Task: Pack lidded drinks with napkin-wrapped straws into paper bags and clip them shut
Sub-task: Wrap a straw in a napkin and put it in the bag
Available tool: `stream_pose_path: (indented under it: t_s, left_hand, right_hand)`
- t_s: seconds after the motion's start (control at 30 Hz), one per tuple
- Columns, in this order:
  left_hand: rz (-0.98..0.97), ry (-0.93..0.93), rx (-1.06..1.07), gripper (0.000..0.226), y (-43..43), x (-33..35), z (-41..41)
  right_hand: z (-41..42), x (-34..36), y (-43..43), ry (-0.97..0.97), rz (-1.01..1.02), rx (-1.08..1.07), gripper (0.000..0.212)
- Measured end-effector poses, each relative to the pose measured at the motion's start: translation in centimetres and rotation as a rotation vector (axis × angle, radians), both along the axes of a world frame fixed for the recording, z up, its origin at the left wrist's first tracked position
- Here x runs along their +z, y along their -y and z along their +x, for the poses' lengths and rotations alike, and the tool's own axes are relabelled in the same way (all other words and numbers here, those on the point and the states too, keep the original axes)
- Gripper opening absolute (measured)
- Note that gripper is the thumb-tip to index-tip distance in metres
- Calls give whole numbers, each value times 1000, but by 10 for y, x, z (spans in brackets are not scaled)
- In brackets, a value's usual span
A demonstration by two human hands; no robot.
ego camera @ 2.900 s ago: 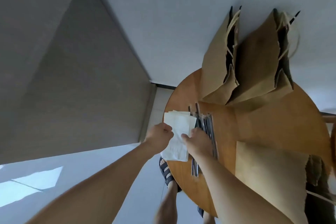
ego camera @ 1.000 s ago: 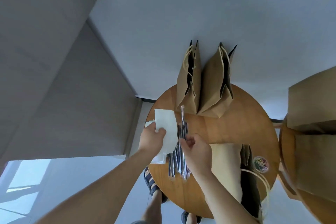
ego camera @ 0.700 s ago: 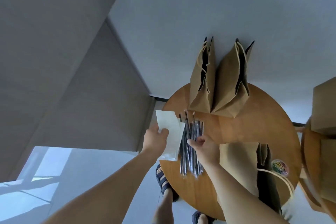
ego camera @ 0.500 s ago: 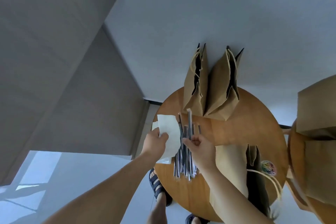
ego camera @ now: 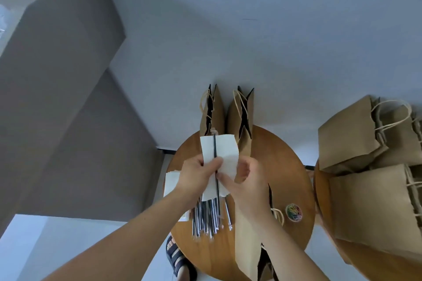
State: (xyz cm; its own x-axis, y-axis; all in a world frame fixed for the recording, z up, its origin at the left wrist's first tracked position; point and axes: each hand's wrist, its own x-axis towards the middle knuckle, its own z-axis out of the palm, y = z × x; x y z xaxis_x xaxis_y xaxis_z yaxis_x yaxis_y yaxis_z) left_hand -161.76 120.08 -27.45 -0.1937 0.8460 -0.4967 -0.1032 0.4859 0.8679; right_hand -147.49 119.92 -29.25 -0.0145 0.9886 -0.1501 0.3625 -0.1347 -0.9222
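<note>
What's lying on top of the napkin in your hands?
A single dark straw runs down the middle of the napkin, which the left hand and right hand pinch. The left thumb covers a short stretch of the straw.

Left hand (ego camera: 198,174) and right hand (ego camera: 249,181) pinch a white napkin (ego camera: 225,147) with one dark straw (ego camera: 214,146) along its middle, loose straws (ego camera: 205,218) at 6 o'clock, two paper bags (ego camera: 218,114) upright at 12 o'clock on the tabletop (ego camera: 285,166)

Free over bare wood on the right half of the table (ego camera: 283,166). Blocked at the far edge by two upright bags (ego camera: 218,116), nearer by a straw pile (ego camera: 205,217) and a flat bag (ego camera: 245,246), rightward by a clip tub (ego camera: 294,212) and more bags (ego camera: 351,137).
</note>
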Motion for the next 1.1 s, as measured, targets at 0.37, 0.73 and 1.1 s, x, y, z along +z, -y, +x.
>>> stream_pose_path:
  t_s: [0.37,0.73,1.1]
  left_hand:
    - [195,128,-272,25,-5,67,67]
    - [-121,-533,-982,78,15,-6,48]
    - [-268,-710,-899,30,61,-62,92]
  right_hand:
    - [74,74,0,-295,50,95,15]
    - [119,55,-37,-237,91,-373,25]
    - [68,8,-12,259,-177,-179,24]
